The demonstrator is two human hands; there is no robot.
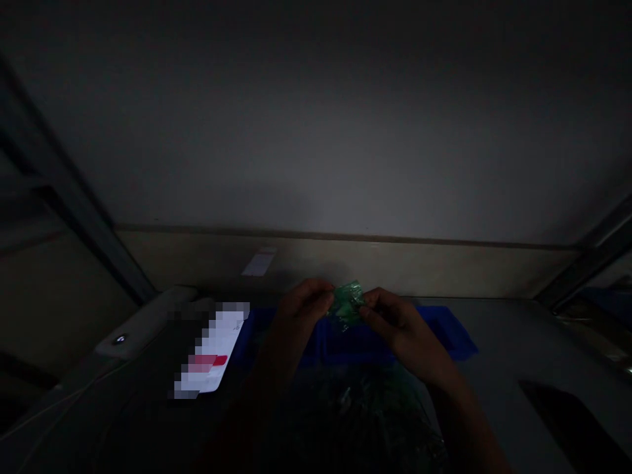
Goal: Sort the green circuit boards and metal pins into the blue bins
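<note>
Between my two hands is a small green see-through plastic bag (347,301), crinkled and shiny. My left hand (305,308) pinches its left edge between thumb and fingers. At its right edge my right hand (392,319) grips it the same way. What the bag contains is too dark to make out. Beneath the hands stand blue trays (340,347), partly hidden by my hands and forearms. Closer to me lies a dark, glossy heap of plastic (365,408), with a greenish tint, between my forearms.
A lit phone-like screen (230,345), partly blurred out, is left of the trays. Behind it rests a pale elongated device (143,326) with a small light. A dark flat object (575,421) lies at the right. A pale wall panel (444,270) with a paper label (259,262) rises behind.
</note>
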